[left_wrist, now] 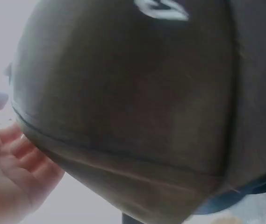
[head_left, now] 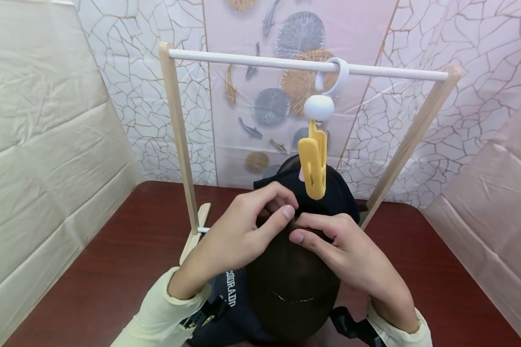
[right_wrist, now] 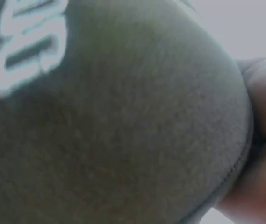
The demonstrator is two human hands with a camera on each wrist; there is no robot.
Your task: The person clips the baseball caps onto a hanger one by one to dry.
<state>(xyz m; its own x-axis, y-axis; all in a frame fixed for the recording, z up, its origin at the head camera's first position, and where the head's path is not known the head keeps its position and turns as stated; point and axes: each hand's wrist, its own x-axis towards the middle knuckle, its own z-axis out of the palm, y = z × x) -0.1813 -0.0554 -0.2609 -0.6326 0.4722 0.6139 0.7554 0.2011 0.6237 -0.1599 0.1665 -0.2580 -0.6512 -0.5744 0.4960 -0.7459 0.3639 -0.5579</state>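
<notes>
A dark brown cap (head_left: 293,284) hangs between my two hands in the head view, its crown toward me. My left hand (head_left: 243,231) pinches its upper edge with curled fingers and thumb. Close beside it, my right hand (head_left: 349,250) grips the same edge, thumb and forefinger at the rim. The left wrist view has the cap's panel (left_wrist: 123,93) with part of a white letter, and the left fingers (left_wrist: 34,163) at its edge. White lettering (right_wrist: 30,51) shows on the cap in the right wrist view. A yellow clip (head_left: 313,164) dangles just above the hands.
The clip hangs by a white ring (head_left: 340,77) from a white rod (head_left: 243,59) on a wooden frame (head_left: 180,140). Behind the clip is a black cap (head_left: 343,193). A navy cap (head_left: 239,308) with white lettering lies on the dark red table (head_left: 108,270), lower left.
</notes>
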